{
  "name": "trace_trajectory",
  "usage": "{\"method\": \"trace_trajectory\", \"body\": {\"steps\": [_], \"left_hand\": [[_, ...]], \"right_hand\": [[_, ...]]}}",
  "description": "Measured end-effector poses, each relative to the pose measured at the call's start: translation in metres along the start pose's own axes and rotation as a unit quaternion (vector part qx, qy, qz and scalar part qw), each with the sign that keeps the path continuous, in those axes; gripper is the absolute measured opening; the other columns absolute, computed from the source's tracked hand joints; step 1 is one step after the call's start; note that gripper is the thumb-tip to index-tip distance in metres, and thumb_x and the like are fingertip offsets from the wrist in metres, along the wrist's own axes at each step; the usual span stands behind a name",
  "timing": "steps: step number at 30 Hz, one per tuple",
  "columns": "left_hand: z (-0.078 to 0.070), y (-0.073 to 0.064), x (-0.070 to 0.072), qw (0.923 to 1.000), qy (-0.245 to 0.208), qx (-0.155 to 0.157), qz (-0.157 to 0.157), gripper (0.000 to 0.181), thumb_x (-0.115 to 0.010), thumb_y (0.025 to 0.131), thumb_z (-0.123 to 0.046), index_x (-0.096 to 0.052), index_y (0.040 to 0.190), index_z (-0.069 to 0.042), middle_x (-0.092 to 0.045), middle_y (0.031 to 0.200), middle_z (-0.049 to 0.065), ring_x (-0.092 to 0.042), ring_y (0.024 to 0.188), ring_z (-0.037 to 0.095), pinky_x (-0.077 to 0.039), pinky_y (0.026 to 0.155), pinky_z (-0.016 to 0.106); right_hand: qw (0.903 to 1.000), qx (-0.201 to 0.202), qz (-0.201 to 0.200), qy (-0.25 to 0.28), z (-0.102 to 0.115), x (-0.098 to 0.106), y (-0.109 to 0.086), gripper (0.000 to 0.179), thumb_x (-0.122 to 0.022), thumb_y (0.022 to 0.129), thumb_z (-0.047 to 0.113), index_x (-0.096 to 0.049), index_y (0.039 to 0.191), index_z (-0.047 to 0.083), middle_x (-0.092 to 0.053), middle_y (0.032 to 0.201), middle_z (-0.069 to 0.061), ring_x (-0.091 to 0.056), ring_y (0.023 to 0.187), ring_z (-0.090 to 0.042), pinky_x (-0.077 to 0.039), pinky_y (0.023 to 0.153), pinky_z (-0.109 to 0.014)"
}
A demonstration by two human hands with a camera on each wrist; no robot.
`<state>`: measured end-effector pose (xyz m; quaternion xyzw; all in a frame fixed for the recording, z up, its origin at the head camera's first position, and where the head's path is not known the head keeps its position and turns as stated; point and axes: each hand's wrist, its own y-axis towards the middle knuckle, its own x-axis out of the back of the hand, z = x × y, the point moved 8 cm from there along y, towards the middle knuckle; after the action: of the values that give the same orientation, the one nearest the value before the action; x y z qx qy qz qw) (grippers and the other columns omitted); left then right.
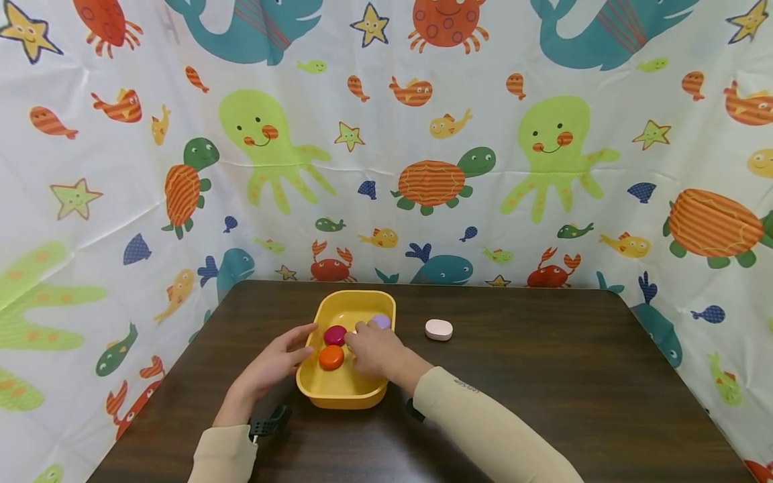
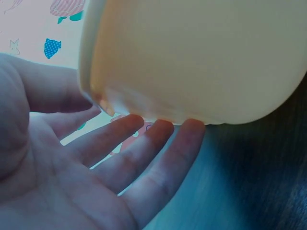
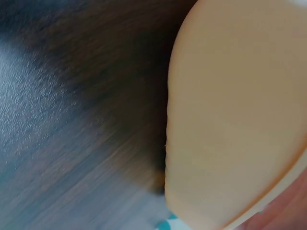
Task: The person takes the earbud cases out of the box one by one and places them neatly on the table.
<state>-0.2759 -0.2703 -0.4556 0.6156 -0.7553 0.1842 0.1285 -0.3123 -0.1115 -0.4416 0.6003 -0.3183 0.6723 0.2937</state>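
A yellow plastic tray (image 1: 338, 397) stands on the table with a magenta round piece (image 1: 335, 335), an orange round piece (image 1: 331, 357) and a lilac piece (image 1: 381, 321) inside. My left hand (image 1: 274, 362) is at the tray's left side. In the left wrist view, its fairly straight fingers (image 2: 160, 167) lie against the lower edge of the tray's outer wall (image 2: 192, 62). Over the right rim, my right hand (image 1: 377, 349) reaches into the tray, fingers pointing down among the pieces. Something pale shows by its fingertips, but the hand hides whether they pinch it.
To the right of the tray, a pale pink oval piece (image 1: 438, 329) lies on the dark wooden table (image 1: 543, 376). A white curtain (image 1: 374, 228) printed with sea animals hangs behind the table and along its sides.
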Motion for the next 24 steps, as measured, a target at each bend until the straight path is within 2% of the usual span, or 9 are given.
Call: {"method": "trace_trajectory", "body": {"steps": [10, 15, 19, 24], "left_hand": [[0.0011, -0.0014, 0.0008, 1.0, -0.001, 0.002, -0.002, 0.061, -0.057, 0.104, -0.022, -0.033, 0.158, -0.01, -0.028, 0.162, 0.023, -0.039, 0.141, 0.047, -0.05, 0.102, 0.054], [0.0008, -0.0013, 0.0014, 1.0, -0.002, 0.001, -0.004, 0.06, -0.057, 0.104, -0.02, -0.033, 0.158, -0.009, -0.028, 0.163, 0.023, -0.039, 0.141, 0.047, -0.05, 0.103, 0.054], [0.0028, 0.0004, 0.0005, 0.9999, -0.004, 0.008, -0.004, 0.06, -0.056, 0.104, -0.021, -0.033, 0.158, -0.01, -0.029, 0.163, 0.021, -0.039, 0.142, 0.046, -0.049, 0.104, 0.053], [0.0032, 0.0009, 0.0007, 0.9999, -0.009, 0.011, -0.003, 0.06, -0.057, 0.104, -0.02, -0.033, 0.158, -0.011, -0.028, 0.163, 0.021, -0.038, 0.142, 0.046, -0.048, 0.105, 0.053]], "right_hand": [[0.999, 0.005, -0.002, 0.045, 0.0064, 0.005, -0.0041, 0.042, -0.077, 0.087, 0.029, -0.068, 0.127, 0.021, -0.063, 0.117, -0.002, -0.057, 0.101, -0.018, -0.057, 0.091, -0.034], [0.9997, -0.011, -0.006, 0.021, 0.0039, 0.0059, -0.0044, 0.043, -0.078, 0.086, 0.029, -0.067, 0.127, 0.022, -0.062, 0.115, -0.001, -0.054, 0.1, -0.018, -0.057, 0.086, -0.034], [0.9999, -0.009, -0.004, -0.004, 0.0058, 0.0051, -0.0045, 0.042, -0.078, 0.086, 0.029, -0.067, 0.126, 0.022, -0.062, 0.112, -0.001, -0.053, 0.096, -0.019, -0.056, 0.081, -0.034], [1.0, -0.005, -0.001, 0.007, 0.0106, 0.004, -0.0044, 0.046, -0.078, 0.085, 0.028, -0.066, 0.129, 0.022, -0.062, 0.117, -0.003, -0.054, 0.097, -0.021, -0.057, 0.085, -0.036]]}}
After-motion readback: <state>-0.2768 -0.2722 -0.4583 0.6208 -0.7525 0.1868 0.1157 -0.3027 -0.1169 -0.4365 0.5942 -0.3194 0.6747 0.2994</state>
